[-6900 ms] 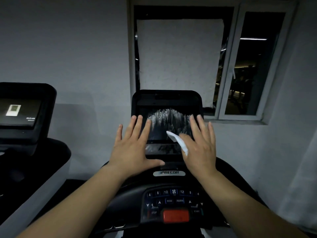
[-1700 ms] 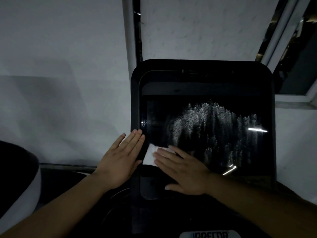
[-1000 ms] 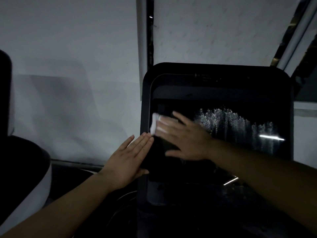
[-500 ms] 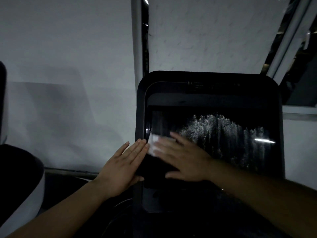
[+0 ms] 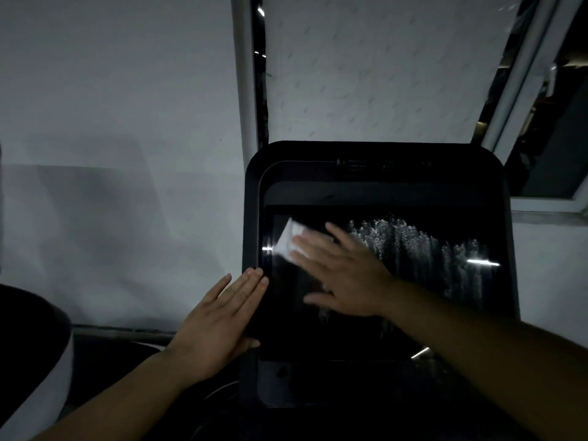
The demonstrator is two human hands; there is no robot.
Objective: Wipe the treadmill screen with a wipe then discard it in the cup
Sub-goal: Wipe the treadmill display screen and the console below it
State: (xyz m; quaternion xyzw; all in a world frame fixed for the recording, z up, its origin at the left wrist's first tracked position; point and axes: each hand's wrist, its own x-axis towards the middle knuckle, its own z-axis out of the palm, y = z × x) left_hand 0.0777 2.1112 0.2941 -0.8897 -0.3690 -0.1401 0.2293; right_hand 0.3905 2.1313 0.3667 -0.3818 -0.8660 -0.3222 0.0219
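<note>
The dark treadmill screen point(image 5: 413, 281) fills the middle right, with a patch of whitish streaky residue on its upper right part. My right hand point(image 5: 343, 275) lies flat on the glass, fingers pointing left, pressing a white wipe point(image 5: 288, 240) against the screen's upper left area. The wipe sticks out beyond the fingertips. My left hand point(image 5: 219, 323) rests flat with fingers together against the black left bezel point(image 5: 251, 218) of the console. No cup is in view.
A grey wall point(image 5: 111, 122) stands behind the console. A window frame point(image 5: 521, 74) runs diagonally at the upper right. The dark and white edge of a neighbouring machine point(image 5: 47, 361) shows at the lower left.
My right hand has slid the wipe upward along the left part of the screen compared with half a second ago. My left hand stays on the bezel.
</note>
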